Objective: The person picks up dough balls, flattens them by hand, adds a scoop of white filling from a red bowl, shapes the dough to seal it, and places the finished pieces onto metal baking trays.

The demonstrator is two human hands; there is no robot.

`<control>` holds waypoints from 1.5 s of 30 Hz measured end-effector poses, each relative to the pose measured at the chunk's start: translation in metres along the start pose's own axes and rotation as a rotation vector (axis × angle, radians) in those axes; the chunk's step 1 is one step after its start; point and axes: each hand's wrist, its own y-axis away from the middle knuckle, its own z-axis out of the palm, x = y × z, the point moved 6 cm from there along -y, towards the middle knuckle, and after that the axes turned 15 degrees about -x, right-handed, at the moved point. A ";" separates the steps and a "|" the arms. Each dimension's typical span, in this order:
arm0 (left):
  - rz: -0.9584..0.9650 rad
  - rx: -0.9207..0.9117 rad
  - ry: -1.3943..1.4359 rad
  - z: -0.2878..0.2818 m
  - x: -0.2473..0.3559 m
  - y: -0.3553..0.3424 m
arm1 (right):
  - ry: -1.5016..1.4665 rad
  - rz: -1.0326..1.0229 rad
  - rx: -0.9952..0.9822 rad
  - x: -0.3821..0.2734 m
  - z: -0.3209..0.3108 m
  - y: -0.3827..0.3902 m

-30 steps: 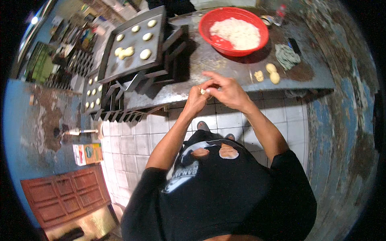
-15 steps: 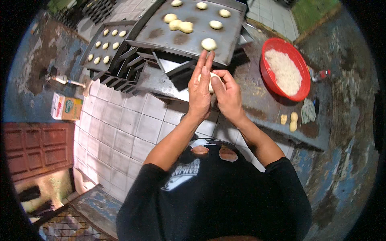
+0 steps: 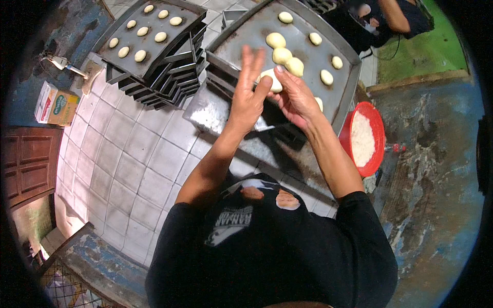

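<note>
A pale dough ball (image 3: 272, 81) is between my two hands, above the near edge of a dark metal tray (image 3: 233, 54). My right hand (image 3: 298, 100) closes round its right side, with the thumb on top. My left hand (image 3: 247, 97) has its fingers stretched up and apart, blurred by motion; its thumb lies over the ball's left side. Just beyond my hands, several larger dough balls (image 3: 282, 55) sit in a touching row on the tray. Others, such as one dough ball (image 3: 326, 77), lie spaced out towards its right side.
On the left, a second tray (image 3: 154, 49) of spaced dough balls tops a stack of trays (image 3: 164, 84). A red basin (image 3: 380, 146) of white shredded or crumbly stuff stands right. Another person's arm (image 3: 394, 15) shows at far right. A carton (image 3: 55, 105) sits far left.
The view has swung, so trays and basin sit differently in it. My hands, pressed together round the dough before, have parted at the fingers, with the left fingers spread.
</note>
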 end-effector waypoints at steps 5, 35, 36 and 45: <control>-0.035 0.159 -0.229 -0.065 0.024 0.013 | 1.405 -0.179 0.208 -0.016 -0.055 -0.091; -0.189 0.036 -0.487 -0.021 0.031 0.041 | 1.182 0.224 0.362 -0.023 -0.159 0.000; -0.235 0.035 -0.468 -0.009 0.022 0.042 | 1.153 0.183 0.408 -0.031 -0.148 0.016; -0.564 -0.037 0.116 0.159 -0.094 0.097 | 1.300 -0.383 0.570 -0.032 -0.009 0.246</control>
